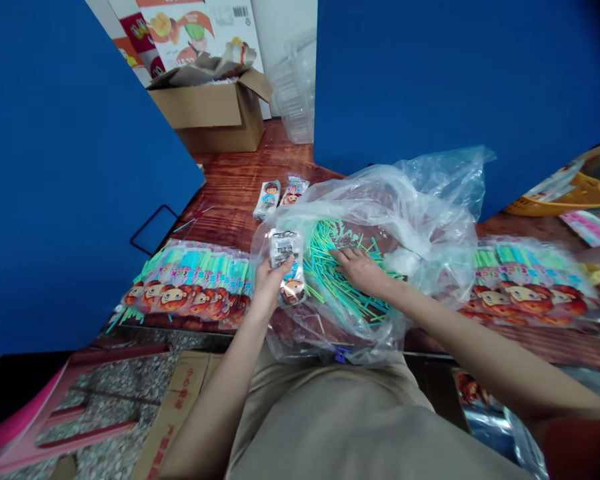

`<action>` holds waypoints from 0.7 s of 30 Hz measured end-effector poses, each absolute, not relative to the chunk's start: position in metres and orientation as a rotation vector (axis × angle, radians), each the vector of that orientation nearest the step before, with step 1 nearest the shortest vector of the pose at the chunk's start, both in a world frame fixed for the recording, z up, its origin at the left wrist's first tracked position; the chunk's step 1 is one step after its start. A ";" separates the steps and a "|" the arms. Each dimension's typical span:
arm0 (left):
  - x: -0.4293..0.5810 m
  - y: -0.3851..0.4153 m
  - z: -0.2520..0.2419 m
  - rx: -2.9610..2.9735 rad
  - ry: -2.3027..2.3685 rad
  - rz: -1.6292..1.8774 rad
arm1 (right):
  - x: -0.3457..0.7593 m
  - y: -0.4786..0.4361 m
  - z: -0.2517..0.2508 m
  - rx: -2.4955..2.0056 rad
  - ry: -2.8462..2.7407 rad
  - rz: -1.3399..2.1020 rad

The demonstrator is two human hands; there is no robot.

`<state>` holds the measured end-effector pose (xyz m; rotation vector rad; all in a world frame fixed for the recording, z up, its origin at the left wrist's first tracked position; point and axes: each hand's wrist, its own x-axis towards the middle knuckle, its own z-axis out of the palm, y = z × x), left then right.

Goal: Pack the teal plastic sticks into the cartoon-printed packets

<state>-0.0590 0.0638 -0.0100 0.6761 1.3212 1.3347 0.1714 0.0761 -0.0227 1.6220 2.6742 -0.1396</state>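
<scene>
My left hand (269, 283) is closed on a small printed plastic packet (293, 291), thumb across its front. The packet stands tilted at the left side of a large clear plastic bag (325, 200). Inside that bag lies a loose heap of thin green and blue sticks (340, 283). My right hand (363, 270) reaches into the bag and rests on the heap, palm down, fingers stretched out. Whether a stick is under its fingertips is hidden. A purple clip (342, 353) sits at the bag's near edge.
Filled packets of sticks (195, 287) overlap in a row on the left, with more filled packets (530, 283) on the right. Two small stacks of printed packets (267, 200) lie behind the bag. Blue panels (455, 80) flank the wooden table (230, 180); an open cardboard box (210, 113) stands behind.
</scene>
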 end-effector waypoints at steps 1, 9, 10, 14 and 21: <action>-0.058 0.064 -0.011 0.692 1.339 1.344 | 0.172 0.076 -0.024 1.628 2.674 -0.141; -0.067 0.068 0.001 0.516 1.355 1.266 | 0.175 0.076 -0.010 1.721 2.922 -0.203; -0.071 0.067 0.005 0.477 1.323 1.235 | 0.172 0.074 -0.007 1.715 2.992 -0.250; -0.083 0.064 0.019 0.341 1.194 1.137 | 0.142 0.063 0.000 1.504 3.058 -0.416; -0.086 0.056 0.019 0.290 1.116 1.148 | 0.084 0.055 0.003 1.549 2.665 -0.368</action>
